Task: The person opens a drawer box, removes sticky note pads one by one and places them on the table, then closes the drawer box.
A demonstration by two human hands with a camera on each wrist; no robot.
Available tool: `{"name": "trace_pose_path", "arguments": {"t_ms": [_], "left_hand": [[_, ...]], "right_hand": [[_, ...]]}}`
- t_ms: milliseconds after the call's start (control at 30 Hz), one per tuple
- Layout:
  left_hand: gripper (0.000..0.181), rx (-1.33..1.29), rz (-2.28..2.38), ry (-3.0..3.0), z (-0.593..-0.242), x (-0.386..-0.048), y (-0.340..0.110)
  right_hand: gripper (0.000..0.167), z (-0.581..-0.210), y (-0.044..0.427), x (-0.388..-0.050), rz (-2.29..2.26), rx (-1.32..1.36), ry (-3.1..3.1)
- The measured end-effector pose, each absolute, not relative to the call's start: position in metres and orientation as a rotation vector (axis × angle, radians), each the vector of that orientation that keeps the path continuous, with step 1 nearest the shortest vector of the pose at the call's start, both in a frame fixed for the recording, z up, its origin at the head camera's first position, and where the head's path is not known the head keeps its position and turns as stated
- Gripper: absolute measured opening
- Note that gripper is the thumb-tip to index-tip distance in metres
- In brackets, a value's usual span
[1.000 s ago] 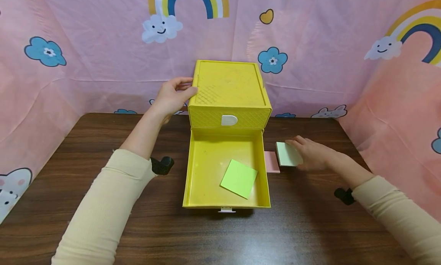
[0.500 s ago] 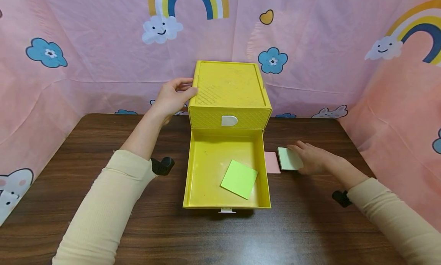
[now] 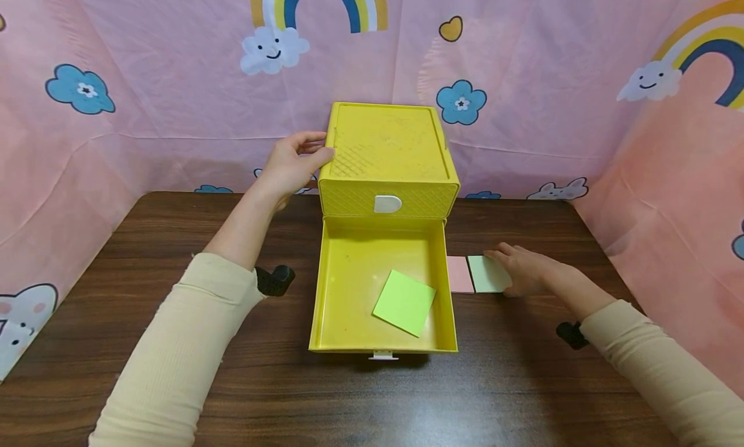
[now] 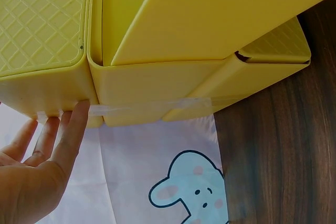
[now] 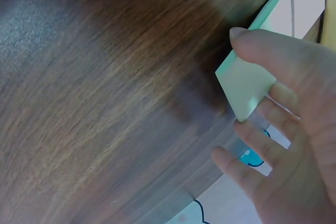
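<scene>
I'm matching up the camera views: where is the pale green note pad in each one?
Head: the pale green note pad lies right of centre, beside the pink pad.
Left wrist: not in it.
Right wrist: upper right, pinched by the right hand.
Shared landmark: the dark wood table, seen in all three.

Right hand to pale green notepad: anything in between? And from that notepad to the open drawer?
Nothing visible between the right hand and the pale green notepad; thumb and fingers grip it. Toward the open drawer, the pink notepad lies between, then the drawer's raised side wall.
</scene>
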State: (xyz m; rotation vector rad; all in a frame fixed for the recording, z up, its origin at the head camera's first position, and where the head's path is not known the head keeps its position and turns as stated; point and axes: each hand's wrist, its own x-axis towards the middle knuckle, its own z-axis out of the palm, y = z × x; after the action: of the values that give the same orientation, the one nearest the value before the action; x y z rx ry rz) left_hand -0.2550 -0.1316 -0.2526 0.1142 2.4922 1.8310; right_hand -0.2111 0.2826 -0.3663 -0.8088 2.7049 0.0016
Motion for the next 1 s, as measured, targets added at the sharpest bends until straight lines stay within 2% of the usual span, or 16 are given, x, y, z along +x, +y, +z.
{"name": "trace_pose_path", "arguments": {"t_ms": [1000], "left_hand": [[0.049, 0.104, 1.802, 2.513, -0.2529, -0.2555, -0.1324]], "right_hand": [[0.074, -0.3681, 0.2804, -0.2125, -0.016, -0.756, 2.660]]}}
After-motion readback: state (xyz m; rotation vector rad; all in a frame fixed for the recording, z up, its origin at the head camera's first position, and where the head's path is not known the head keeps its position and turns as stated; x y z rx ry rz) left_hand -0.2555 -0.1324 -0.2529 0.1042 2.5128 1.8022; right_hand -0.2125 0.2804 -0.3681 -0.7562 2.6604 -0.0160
